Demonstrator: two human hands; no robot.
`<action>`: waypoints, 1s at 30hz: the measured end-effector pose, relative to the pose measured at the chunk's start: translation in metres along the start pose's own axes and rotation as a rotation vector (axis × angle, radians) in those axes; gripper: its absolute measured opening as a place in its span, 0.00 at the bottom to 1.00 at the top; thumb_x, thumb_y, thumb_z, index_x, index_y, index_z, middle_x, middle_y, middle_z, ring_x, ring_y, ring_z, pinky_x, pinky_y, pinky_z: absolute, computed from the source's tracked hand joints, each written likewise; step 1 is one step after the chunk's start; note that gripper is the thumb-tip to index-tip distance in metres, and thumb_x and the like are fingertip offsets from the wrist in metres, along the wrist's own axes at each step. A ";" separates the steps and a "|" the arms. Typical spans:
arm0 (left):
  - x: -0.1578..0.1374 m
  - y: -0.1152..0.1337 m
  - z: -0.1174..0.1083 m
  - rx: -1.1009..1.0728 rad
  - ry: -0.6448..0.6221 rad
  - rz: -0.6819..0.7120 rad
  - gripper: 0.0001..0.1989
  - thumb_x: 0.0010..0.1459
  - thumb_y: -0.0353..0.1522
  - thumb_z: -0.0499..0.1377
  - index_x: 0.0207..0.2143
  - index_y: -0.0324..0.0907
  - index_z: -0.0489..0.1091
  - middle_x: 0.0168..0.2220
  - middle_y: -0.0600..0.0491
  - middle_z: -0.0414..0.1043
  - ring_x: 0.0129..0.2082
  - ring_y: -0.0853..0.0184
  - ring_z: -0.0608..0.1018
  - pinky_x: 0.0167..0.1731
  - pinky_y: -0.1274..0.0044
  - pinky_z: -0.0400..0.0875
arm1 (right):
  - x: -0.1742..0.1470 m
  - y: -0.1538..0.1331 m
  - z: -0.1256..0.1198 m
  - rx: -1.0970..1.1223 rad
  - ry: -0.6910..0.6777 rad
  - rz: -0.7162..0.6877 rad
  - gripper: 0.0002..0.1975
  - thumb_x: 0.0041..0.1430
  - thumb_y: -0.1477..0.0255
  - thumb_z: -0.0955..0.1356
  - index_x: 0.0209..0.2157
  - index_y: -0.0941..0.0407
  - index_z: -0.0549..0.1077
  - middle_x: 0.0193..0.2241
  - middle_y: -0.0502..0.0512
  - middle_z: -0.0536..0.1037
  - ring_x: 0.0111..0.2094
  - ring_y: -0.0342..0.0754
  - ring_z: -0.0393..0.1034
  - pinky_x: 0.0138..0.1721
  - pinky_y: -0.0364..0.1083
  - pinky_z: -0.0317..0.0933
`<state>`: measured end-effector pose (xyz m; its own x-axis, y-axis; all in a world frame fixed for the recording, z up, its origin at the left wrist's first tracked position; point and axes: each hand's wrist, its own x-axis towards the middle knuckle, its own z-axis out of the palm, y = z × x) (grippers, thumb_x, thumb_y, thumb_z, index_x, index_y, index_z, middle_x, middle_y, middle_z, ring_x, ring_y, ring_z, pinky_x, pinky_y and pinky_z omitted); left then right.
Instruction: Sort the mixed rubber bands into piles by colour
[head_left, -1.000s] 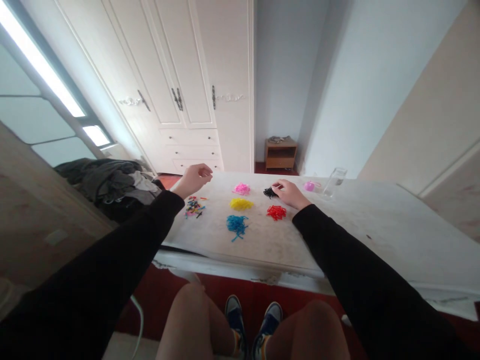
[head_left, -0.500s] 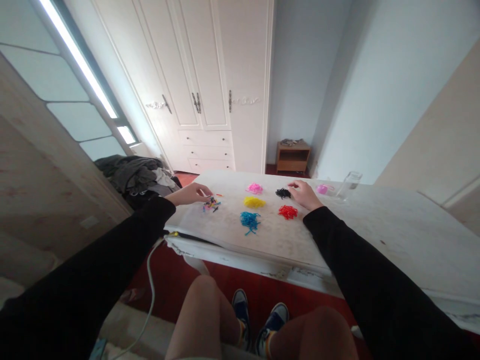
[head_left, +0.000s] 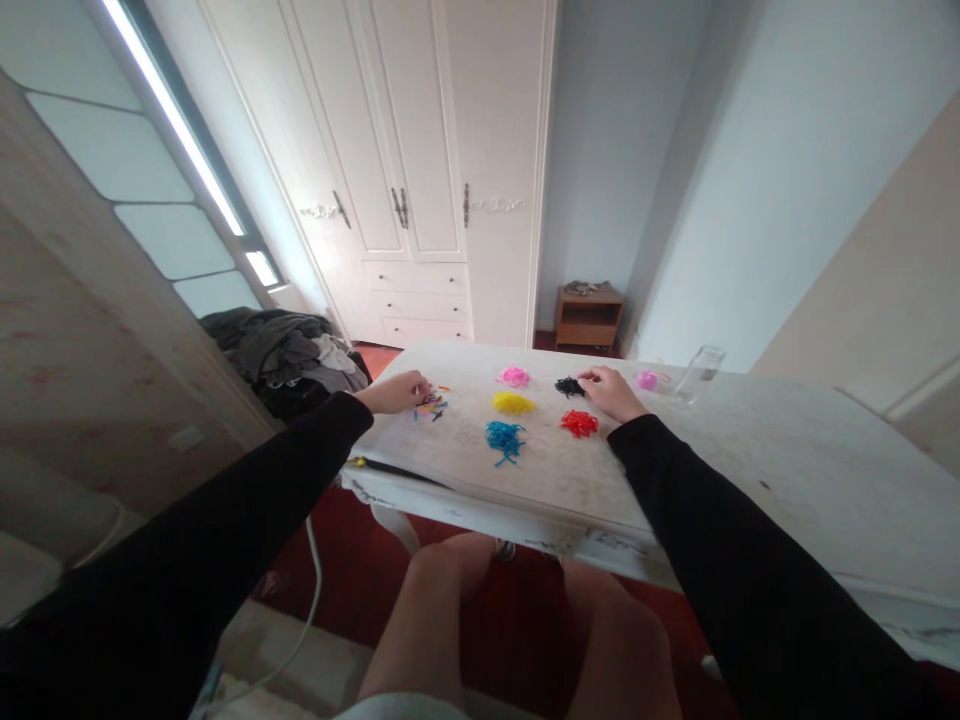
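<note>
My left hand (head_left: 400, 392) is at the left of the white table, fingertips pinched together at the edge of a small mixed-colour pile of short strips (head_left: 430, 408). What it pinches, if anything, is too small to name. On the right, my right hand (head_left: 609, 392) has its fingers drawn together against a heap of thin black strands (head_left: 568, 386), partly covering it. Close by lies a red heap (head_left: 580, 424). Between my hands are a pink heap (head_left: 514, 377), a yellow heap (head_left: 514, 402) and a blue heap (head_left: 505, 440) of similar thin pieces.
Beyond my right hand, a clear glass bottle or jar (head_left: 699, 374) and a pink round object (head_left: 646, 380) are on the table (head_left: 750, 450). Dark clothes (head_left: 281, 355) are piled off its left end. A white cable (head_left: 313, 570) hangs below the left corner.
My left fingers have closed together over the mixed pile, and its pieces look more spread out. My right hand stays at the black heap. The view has shifted slightly; my feet have drawn under the table.
</note>
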<state>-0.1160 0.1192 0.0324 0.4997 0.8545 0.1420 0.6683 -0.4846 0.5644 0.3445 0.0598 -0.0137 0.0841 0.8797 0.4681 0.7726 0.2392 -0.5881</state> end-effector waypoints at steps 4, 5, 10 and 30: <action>0.003 0.005 -0.007 -0.064 0.034 0.011 0.07 0.46 0.37 0.65 0.25 0.43 0.73 0.30 0.50 0.76 0.34 0.62 0.75 0.38 0.74 0.71 | -0.001 -0.002 0.000 -0.002 -0.001 -0.002 0.07 0.58 0.71 0.69 0.34 0.57 0.81 0.38 0.60 0.85 0.42 0.54 0.76 0.53 0.53 0.68; 0.005 0.006 -0.009 -0.087 0.039 0.014 0.07 0.46 0.37 0.64 0.26 0.43 0.72 0.30 0.51 0.76 0.35 0.62 0.75 0.38 0.73 0.71 | -0.001 -0.002 0.000 -0.001 -0.001 -0.003 0.07 0.58 0.71 0.69 0.33 0.57 0.81 0.38 0.60 0.85 0.42 0.54 0.76 0.53 0.53 0.68; 0.014 0.010 -0.007 -0.241 0.028 0.024 0.08 0.52 0.33 0.61 0.28 0.44 0.62 0.26 0.52 0.76 0.27 0.66 0.77 0.32 0.74 0.72 | -0.001 -0.004 0.000 0.013 0.009 0.005 0.06 0.57 0.72 0.69 0.31 0.56 0.80 0.37 0.60 0.84 0.41 0.54 0.76 0.52 0.53 0.68; 0.115 0.122 0.095 -0.395 -0.067 0.424 0.08 0.54 0.22 0.55 0.31 0.44 0.62 0.27 0.55 0.70 0.28 0.69 0.72 0.29 0.77 0.65 | -0.004 -0.037 -0.003 0.077 0.073 -0.116 0.09 0.64 0.64 0.69 0.36 0.53 0.80 0.40 0.57 0.84 0.47 0.55 0.75 0.52 0.54 0.68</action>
<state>0.0753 0.1406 0.0404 0.7213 0.5808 0.3774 0.1525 -0.6647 0.7314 0.3172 0.0467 0.0084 0.0450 0.8127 0.5809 0.7296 0.3704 -0.5749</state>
